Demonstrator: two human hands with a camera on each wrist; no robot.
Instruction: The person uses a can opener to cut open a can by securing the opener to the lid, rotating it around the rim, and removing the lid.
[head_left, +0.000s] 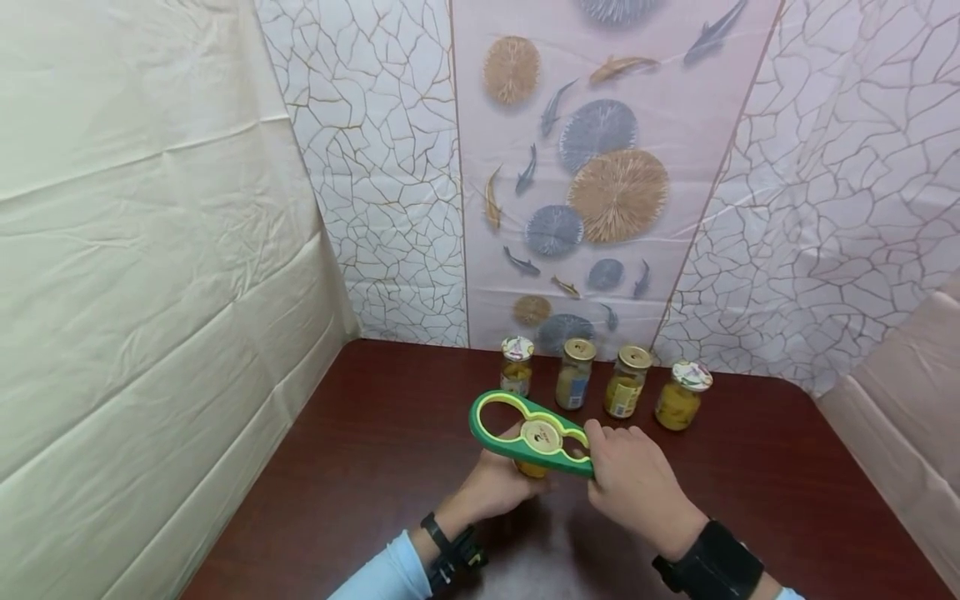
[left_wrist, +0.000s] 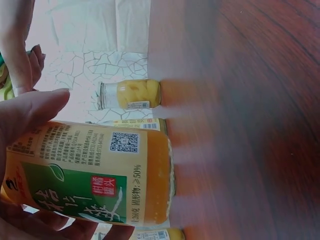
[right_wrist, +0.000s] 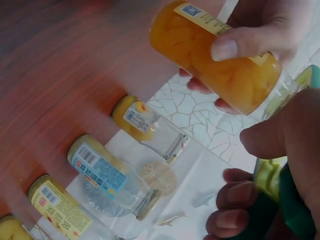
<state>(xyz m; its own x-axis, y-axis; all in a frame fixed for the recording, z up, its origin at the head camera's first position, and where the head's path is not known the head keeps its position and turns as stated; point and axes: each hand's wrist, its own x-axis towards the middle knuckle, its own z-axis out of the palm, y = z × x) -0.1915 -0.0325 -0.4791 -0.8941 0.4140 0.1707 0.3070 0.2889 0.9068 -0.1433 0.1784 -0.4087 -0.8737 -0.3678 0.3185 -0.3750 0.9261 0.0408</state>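
Observation:
My left hand [head_left: 495, 487] grips a glass jar of orange fruit pieces [right_wrist: 200, 65], its fingers and thumb wrapped round the sides. A cream and green label with a QR code shows on this jar [left_wrist: 90, 175] in the left wrist view. A green jar opener [head_left: 558, 463] with yellow-lined rings lies across the top, and the jar's gold lid [head_left: 542, 436] shows inside its middle ring. My right hand [head_left: 637, 479] holds the opener by its narrow right end, fingers curled round it. The jar's base appears raised off the table.
Several jars stand in a row at the back of the dark red table [head_left: 390, 433]: a white-patterned-lid jar [head_left: 517, 367], a gold-lid jar with a blue label [head_left: 575, 375], a gold-lid jar with a yellow label [head_left: 627, 383], and another white-patterned-lid jar [head_left: 681, 397]. Patterned cloth [head_left: 397, 167] hangs behind.

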